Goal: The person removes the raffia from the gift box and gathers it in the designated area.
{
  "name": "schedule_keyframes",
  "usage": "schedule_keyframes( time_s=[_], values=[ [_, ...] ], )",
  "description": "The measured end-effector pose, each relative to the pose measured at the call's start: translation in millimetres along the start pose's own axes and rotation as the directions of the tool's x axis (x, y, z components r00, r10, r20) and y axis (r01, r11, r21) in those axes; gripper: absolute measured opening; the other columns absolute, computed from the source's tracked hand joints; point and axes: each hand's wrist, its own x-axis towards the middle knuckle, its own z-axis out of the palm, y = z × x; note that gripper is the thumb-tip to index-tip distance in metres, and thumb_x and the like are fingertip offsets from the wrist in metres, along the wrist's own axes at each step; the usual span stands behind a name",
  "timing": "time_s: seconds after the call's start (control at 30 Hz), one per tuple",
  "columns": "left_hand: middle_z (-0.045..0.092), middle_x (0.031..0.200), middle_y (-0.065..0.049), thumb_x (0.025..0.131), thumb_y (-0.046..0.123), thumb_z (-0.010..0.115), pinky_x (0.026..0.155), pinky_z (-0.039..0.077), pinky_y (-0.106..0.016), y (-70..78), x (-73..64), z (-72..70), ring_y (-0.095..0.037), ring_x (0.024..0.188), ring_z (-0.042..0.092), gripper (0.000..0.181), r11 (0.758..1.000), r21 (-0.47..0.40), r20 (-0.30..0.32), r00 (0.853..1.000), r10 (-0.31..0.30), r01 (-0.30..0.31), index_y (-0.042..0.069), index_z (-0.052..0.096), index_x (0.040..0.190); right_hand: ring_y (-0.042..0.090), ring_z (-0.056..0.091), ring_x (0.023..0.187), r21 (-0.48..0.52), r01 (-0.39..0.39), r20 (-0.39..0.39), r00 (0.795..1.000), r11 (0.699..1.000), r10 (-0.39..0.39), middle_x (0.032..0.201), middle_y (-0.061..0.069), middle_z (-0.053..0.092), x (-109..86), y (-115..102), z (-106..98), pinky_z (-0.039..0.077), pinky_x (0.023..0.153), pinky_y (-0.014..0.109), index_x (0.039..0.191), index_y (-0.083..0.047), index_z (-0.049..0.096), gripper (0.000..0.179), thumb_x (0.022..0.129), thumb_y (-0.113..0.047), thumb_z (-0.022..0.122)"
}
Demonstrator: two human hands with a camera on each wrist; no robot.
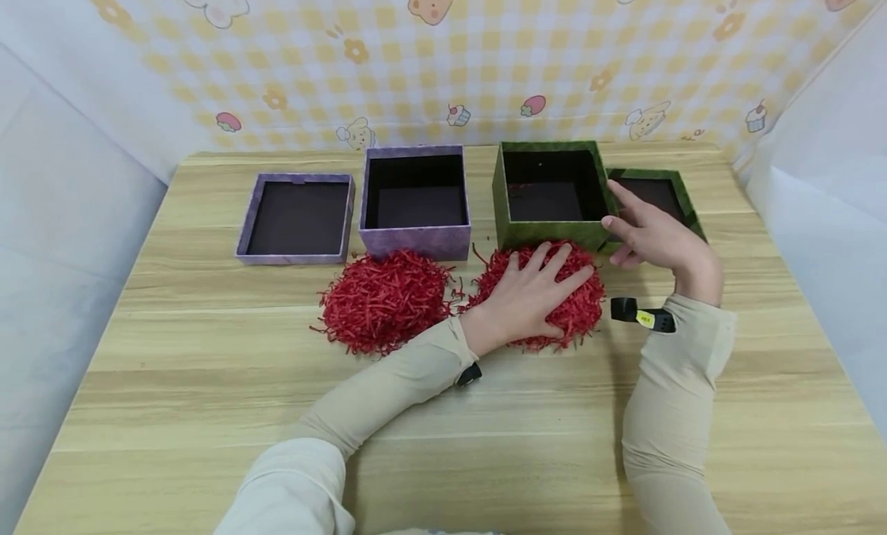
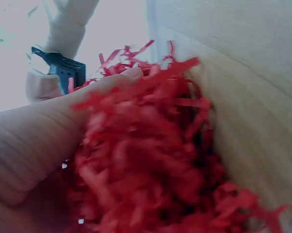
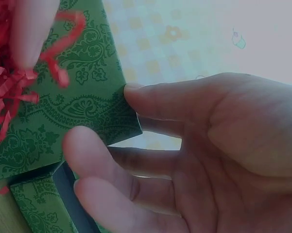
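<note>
Two mounds of red shredded paper lie on the table. My left hand [image 1: 532, 298] rests on the right mound [image 1: 585, 308] with its fingers spread over the shreds. In the left wrist view, the thumb [image 2: 48, 131] lies along the red shreds [image 2: 141, 170]. Behind this mound stands a green patterned box [image 1: 547, 233], upright and without its lid. At the box's right front corner, my right hand [image 1: 654, 231] touches it with thumb and an outstretched index finger; the other fingers bend loosely. A green lid [image 1: 661, 175] lies partly hidden behind that hand.
A purple open box [image 1: 416, 242] stands left of the green one, with a purple lid [image 1: 294, 259] lying inside-up beside it. The other red mound [image 1: 384, 300] sits before the purple box. A yellow checked cloth [image 1: 416, 73] hangs behind the table [image 1: 173, 412].
</note>
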Motion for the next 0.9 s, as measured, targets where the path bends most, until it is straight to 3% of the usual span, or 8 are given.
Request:
schedule_keyframes(
  time_s=[0.33,0.6,0.77,0.9],
  values=[
    [0.013,0.153,-0.013,0.074,0.064,0.064,0.100,0.027,-0.059,-3.6,-24.8,-22.5,-0.036,0.137,0.013,0.096,0.999,-0.020,0.005,1.000,0.025,-0.025,0.027,0.019,0.150,0.034,0.064,0.078,0.003,0.005,0.002,1.000,1.000,-0.005,0.136,0.032,0.033,0.1,0.4,-2.4,0.054,0.065,0.036,0.150,-0.025,-0.007,0.066,0.101,-0.028,0.037],
    [0.013,0.154,-0.012,0.085,0.061,0.053,0.104,0.020,-0.057,-26.7,-61.9,-40.6,-0.033,0.139,0.010,0.081,0.998,-0.026,-0.019,0.998,0.059,-0.059,0.024,0.021,0.150,0.035,0.063,0.081,0.022,0.007,0.007,1.000,1.000,-0.007,0.136,0.033,0.032,0.2,3.6,-2.6,0.054,0.067,0.037,0.149,-0.025,-0.008,0.066,0.101,-0.029,0.037],
    [0.018,0.152,-0.013,0.090,0.056,0.050,0.105,0.020,-0.056,-53.7,-93.7,-47.4,-0.031,0.139,0.011,0.073,0.995,-0.015,-0.157,0.984,0.090,-0.094,0.018,0.028,0.148,0.034,0.063,0.081,0.028,0.005,0.006,1.000,1.000,-0.005,0.135,0.032,0.033,0.3,5.0,-2.6,0.054,0.066,0.037,0.149,-0.025,-0.007,0.066,0.101,-0.029,0.037],
    [0.019,0.152,-0.014,0.088,0.051,0.056,0.106,0.017,-0.055,-77.7,-118.8,-48.6,-0.030,0.140,0.009,0.072,0.995,-0.034,-0.303,0.949,0.083,-0.097,0.013,0.035,0.145,0.034,0.063,0.082,0.031,-0.005,0.007,1.000,0.999,0.005,0.136,0.032,0.032,0.3,6.5,-3.0,0.053,0.067,0.037,0.149,-0.026,-0.008,0.066,0.101,-0.030,0.037]
  ],
)
